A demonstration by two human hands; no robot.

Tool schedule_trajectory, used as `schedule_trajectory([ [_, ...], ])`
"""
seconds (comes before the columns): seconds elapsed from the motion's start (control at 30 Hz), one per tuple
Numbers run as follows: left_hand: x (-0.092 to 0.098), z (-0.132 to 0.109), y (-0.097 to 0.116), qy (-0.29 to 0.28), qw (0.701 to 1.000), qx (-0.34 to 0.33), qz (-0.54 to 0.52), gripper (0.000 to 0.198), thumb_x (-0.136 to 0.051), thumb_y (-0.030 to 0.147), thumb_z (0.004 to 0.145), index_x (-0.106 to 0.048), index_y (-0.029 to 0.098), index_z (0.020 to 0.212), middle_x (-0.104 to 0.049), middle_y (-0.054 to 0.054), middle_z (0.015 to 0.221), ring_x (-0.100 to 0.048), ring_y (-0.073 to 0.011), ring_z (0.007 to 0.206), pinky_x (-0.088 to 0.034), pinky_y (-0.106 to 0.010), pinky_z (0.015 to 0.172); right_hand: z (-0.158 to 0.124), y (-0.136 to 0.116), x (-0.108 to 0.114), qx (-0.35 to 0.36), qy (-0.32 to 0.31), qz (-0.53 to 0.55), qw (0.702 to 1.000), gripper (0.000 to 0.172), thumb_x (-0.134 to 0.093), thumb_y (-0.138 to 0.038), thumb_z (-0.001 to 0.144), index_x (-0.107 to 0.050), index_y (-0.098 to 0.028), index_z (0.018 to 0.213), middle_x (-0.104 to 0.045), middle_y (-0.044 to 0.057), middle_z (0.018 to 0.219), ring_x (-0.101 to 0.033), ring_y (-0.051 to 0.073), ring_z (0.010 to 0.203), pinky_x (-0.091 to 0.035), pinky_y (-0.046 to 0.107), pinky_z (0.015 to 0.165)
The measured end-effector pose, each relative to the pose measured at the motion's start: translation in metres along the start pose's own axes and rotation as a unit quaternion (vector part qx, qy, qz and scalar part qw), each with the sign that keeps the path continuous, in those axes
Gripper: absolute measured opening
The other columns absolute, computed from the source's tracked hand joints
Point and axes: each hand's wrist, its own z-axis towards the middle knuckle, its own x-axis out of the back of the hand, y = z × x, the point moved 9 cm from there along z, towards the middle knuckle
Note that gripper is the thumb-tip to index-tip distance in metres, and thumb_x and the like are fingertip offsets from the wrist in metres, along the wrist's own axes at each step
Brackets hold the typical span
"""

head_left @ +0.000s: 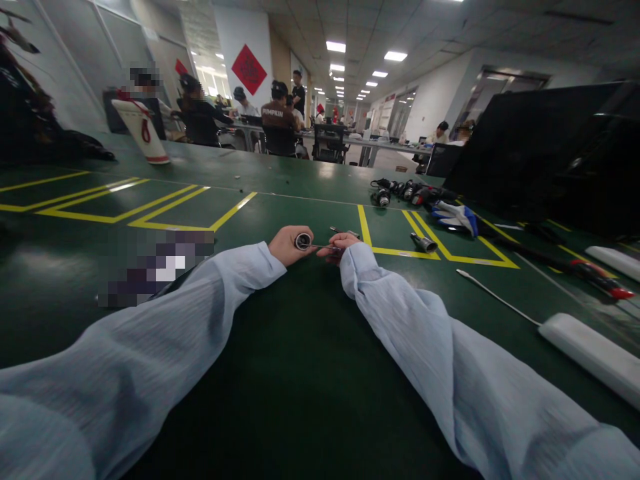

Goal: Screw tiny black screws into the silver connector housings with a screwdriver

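Note:
My left hand point(283, 247) is closed around a round metal connector point(303, 241), its open end facing me. In my right hand point(345, 244) is a thin screwdriver point(324, 247), held in a pinch with its slim metal shaft pointing left to the connector's rim. Whether the tip touches the connector or goes inside it, I cannot tell. Just beyond my right fingers a short dark rod-like piece point(354, 234) shows, partly hidden by them. A loose cylindrical metal connector part point(424, 243) lies on the green table point(295, 347) to the right.
Several dark cable connectors point(400, 191) and a blue-white glove point(456, 219) lie back right. A red-black tool point(603, 280), a white device with a cable point(590, 350) and a dark monitor point(530, 147) are right. Left stand a paper cup point(143, 130) and a blurred-out object point(160, 267).

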Motion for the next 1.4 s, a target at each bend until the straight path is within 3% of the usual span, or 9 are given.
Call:
schedule_trajectory([
  [0.13,0.001,0.0,-0.001,0.009,1.0,0.003,0.002,0.019,-0.059,0.029,0.062,-0.049,0.013,0.059,-0.047,0.003,0.054,-0.042,-0.0082,0.05,-0.034,-0.019,0.046,-0.002,-0.002,-0.001,0.002,-0.007,0.013,1.0,0.011,-0.044,-0.008,0.071,-0.047,-0.019,0.072,-0.067,-0.001,0.056,-0.065,0.015,0.062,-0.05,0.028,0.061],
  [0.4,0.002,-0.001,0.002,0.007,0.99,-0.031,0.135,0.009,-0.055,0.021,0.064,-0.051,0.014,0.06,-0.047,0.003,0.055,-0.043,-0.0093,0.052,-0.033,-0.02,0.048,-0.004,-0.003,0.001,0.002,-0.011,0.01,1.0,0.013,-0.05,-0.005,0.068,-0.052,-0.018,0.07,-0.068,-0.001,0.054,-0.063,0.011,0.055,-0.049,0.021,0.056],
  [0.8,0.003,-0.001,0.001,0.009,1.0,0.005,0.0,0.016,-0.057,0.026,0.062,-0.048,0.014,0.059,-0.046,0.003,0.054,-0.042,-0.0081,0.05,-0.034,-0.019,0.046,0.002,0.001,-0.001,-0.004,-0.017,0.021,1.0,0.008,-0.047,-0.011,0.071,-0.046,-0.019,0.071,-0.066,0.0,0.051,-0.065,0.016,0.056,-0.05,0.03,0.059],
  [1.1,-0.012,-0.002,0.011,-0.056,0.977,-0.084,0.188,0.006,-0.053,0.02,0.065,-0.053,0.016,0.061,-0.053,0.0,0.06,-0.049,-0.0122,0.057,-0.037,-0.023,0.056,0.0,-0.002,0.003,-0.011,-0.009,-0.007,1.0,0.012,-0.05,-0.006,0.065,-0.052,-0.017,0.063,-0.066,-0.002,0.049,-0.062,0.011,0.049,-0.048,0.021,0.054],
  [1.23,-0.007,-0.002,0.008,-0.037,0.99,-0.059,0.124,0.009,-0.053,0.023,0.066,-0.052,0.015,0.061,-0.05,0.001,0.058,-0.047,-0.0109,0.055,-0.036,-0.021,0.053,0.005,0.001,0.003,-0.024,-0.023,0.001,0.999,0.01,-0.048,-0.008,0.068,-0.049,-0.017,0.063,-0.064,0.0,0.046,-0.059,0.012,0.044,-0.048,0.023,0.051],
  [1.4,-0.001,-0.002,0.001,-0.013,1.0,-0.001,-0.005,0.016,-0.057,0.028,0.063,-0.05,0.014,0.061,-0.047,0.003,0.055,-0.043,-0.0084,0.05,-0.035,-0.019,0.047,0.003,0.001,0.001,-0.011,-0.02,0.013,1.0,0.011,-0.045,-0.007,0.071,-0.048,-0.018,0.069,-0.067,0.001,0.053,-0.063,0.015,0.054,-0.05,0.028,0.057],
])
